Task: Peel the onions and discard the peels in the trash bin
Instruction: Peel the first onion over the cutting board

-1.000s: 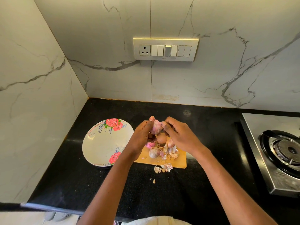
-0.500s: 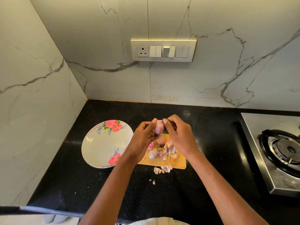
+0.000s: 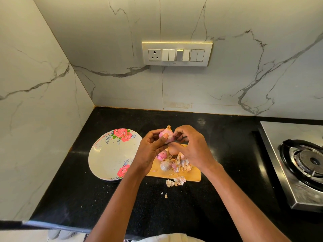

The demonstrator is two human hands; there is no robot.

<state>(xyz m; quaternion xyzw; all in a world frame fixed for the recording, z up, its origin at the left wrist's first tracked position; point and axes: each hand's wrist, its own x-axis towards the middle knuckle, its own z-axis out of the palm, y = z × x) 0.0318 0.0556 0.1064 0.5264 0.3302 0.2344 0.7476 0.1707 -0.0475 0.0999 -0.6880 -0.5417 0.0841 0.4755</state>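
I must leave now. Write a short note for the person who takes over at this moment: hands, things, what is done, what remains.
Left hand holds the pink onion above the cutting board; right hand pinches its skin.
On the board: more onions, one partly peeled, and loose peels. Some peels lie on the counter.
The flowered plate holds nothing.
Left: finish peeling, then bin all peels. No bin is in view.

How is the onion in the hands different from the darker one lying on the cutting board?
The held onion is pale pink and raised above the cutting board, tip up, gripped by the left hand and picked at by the right hand. The board onion is duller and purplish-brown, lies untouched and rests beside loose peels. Both are small and roundish.
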